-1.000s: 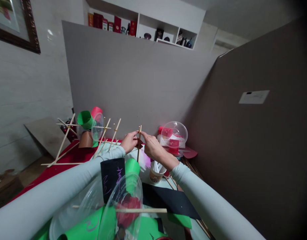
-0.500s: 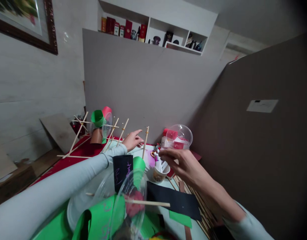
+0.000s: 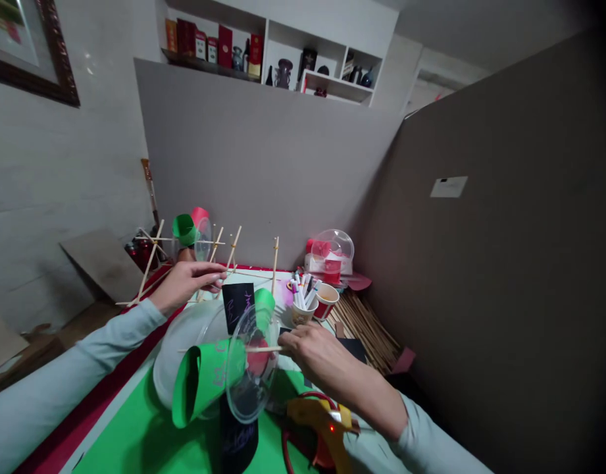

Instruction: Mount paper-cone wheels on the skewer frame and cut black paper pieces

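My right hand (image 3: 327, 359) pinches the end of a wooden stick (image 3: 266, 349). This stick runs through two clear plastic discs (image 3: 241, 401) with rolled paper between them: green tubes (image 3: 211, 372), black pieces (image 3: 238, 306) and a red one (image 3: 258, 359). My left hand (image 3: 189, 283) is left of this wheel-like piece, its fingertips closed at the lower part of an upright wooden stick frame (image 3: 235, 247); the exact grip is partly hidden. Below my right hand lies a yellow glue gun (image 3: 315, 418) with a red light lit.
At the back left stands a similar paper-and-disc wheel (image 3: 185, 230) on a stick frame (image 3: 154, 260). Behind my right hand are a cup of markers (image 3: 303, 309), a red-and-white paper cup (image 3: 326, 299) and a clear tub (image 3: 338, 247). Wooden sticks (image 3: 369, 329) lie right. Grey partitions (image 3: 263, 164) enclose the table.
My left hand has moved left and closed at the upright stick frame. My right hand has come down from beside the markers to the wheel's stick. The view has shifted, showing the glue gun.
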A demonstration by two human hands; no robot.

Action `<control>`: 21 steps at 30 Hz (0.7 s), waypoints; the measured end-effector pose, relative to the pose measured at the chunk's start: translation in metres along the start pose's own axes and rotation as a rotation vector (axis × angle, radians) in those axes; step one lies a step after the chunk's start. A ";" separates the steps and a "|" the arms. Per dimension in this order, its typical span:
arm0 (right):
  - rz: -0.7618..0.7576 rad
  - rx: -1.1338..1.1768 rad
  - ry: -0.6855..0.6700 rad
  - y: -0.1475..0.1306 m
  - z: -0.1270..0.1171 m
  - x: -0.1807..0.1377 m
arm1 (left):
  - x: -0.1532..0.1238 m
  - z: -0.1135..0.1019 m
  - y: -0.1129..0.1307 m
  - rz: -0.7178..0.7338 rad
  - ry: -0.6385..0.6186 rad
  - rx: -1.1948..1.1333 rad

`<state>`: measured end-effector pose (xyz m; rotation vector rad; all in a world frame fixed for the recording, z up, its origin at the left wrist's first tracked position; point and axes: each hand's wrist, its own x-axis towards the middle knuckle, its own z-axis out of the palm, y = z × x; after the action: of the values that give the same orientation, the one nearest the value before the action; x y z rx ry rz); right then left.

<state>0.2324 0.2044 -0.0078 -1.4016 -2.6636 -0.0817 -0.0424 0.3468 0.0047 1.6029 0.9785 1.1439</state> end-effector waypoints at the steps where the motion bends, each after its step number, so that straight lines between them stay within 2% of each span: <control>1: 0.001 0.022 0.014 0.000 0.001 -0.001 | -0.009 -0.006 0.003 -0.007 0.019 0.011; 7: -0.052 0.109 0.074 -0.003 -0.007 -0.008 | -0.055 -0.036 0.011 -0.016 0.150 0.074; 11: -0.099 0.305 0.251 0.004 -0.027 -0.019 | -0.081 -0.051 0.009 0.011 0.277 0.179; 14: 0.007 0.520 0.396 0.014 -0.052 -0.020 | -0.099 -0.059 0.004 -0.001 0.357 0.238; 17: 0.142 0.791 0.510 0.028 -0.074 0.000 | -0.111 -0.061 -0.007 -0.008 0.390 0.247; 21: 0.095 0.905 0.552 0.061 -0.084 0.056 | -0.116 -0.055 -0.034 0.005 0.342 0.345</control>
<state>0.2591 0.2756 0.0828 -0.9838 -1.7830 0.5794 -0.1287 0.2595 -0.0469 1.7061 1.4603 1.3351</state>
